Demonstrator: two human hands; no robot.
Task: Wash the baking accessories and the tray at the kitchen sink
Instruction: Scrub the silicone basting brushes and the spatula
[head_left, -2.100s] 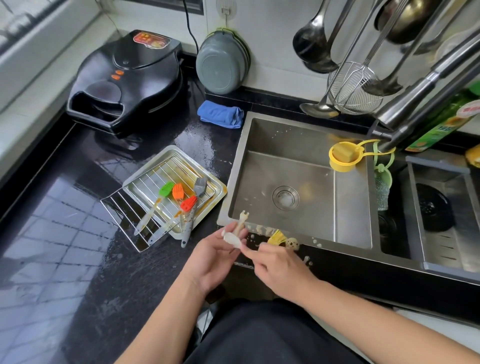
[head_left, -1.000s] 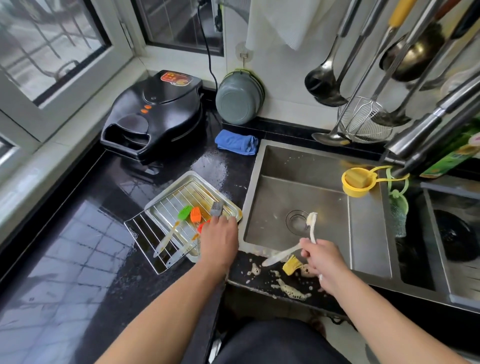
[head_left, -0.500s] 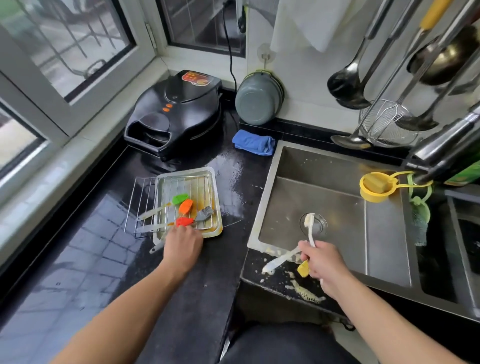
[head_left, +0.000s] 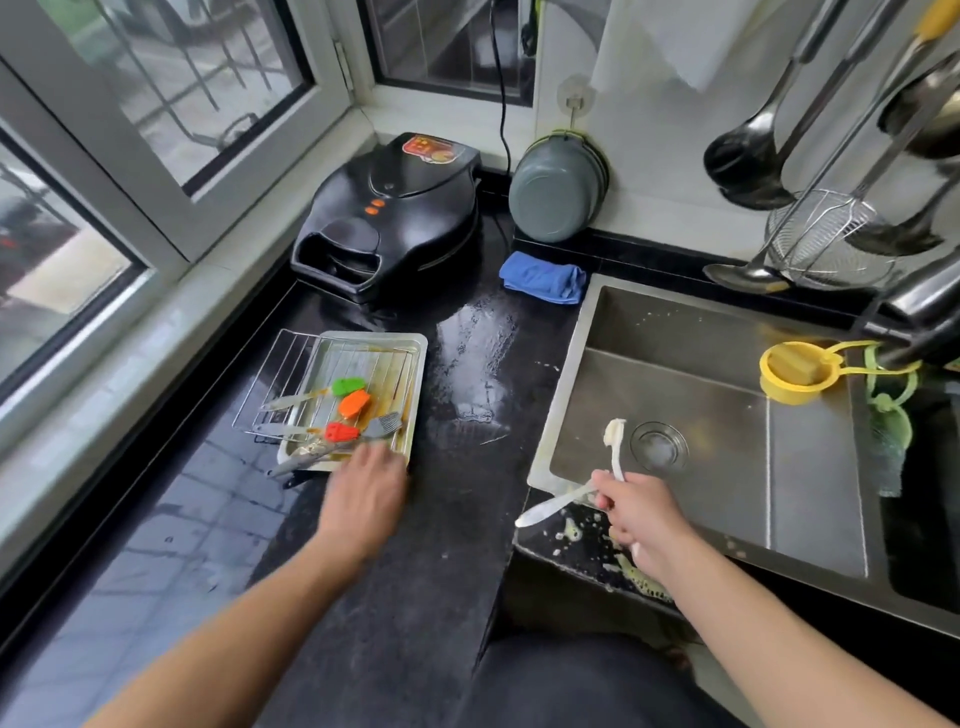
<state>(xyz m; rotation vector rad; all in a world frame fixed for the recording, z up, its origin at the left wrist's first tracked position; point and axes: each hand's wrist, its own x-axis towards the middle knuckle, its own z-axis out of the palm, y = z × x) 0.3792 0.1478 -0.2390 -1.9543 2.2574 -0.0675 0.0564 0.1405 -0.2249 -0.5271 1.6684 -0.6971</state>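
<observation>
Two hands in the head view, the only view I have. My left hand (head_left: 363, 501) sits at the near edge of the baking tray (head_left: 415, 364) on the black desk (head_left: 457, 545); it's motion-blurred, so I cannot tell whether its fingers are apart, together, or gripping the rim. Tray lies left of the sink (head_left: 587, 332), well apart from it, with a wire rack (head_left: 280, 374) in it that overhangs the left side. On the rack: green brush (head_left: 349, 385), orange brush (head_left: 354, 402), red brush (head_left: 342, 431) and grey brush (head_left: 383, 423), heads bunched near the middle, metal handles pointing left and toward me. My right hand (head_left: 641, 517) is over the sink's near-left corner, fingers clamped on two white utensils: a white brush (head_left: 614, 434) standing up with its head near the drain (head_left: 658, 447), and a white scraper (head_left: 550, 506) sticking out left over the sink rim. Yellowish batter smears (head_left: 571, 530) on the desk edge just below that hand. Yellow strainer cup (head_left: 797, 370) hangs at the sink's right side. Further back: black electric griddle (head_left: 389, 218), folded blue cloth (head_left: 543, 278) just beside the sink's far-left corner, grey bowl (head_left: 558, 189) leaning on the wall, ladles and a wire skimmer (head_left: 826, 239) hanging top right. Desk between tray and sink looks wet.
</observation>
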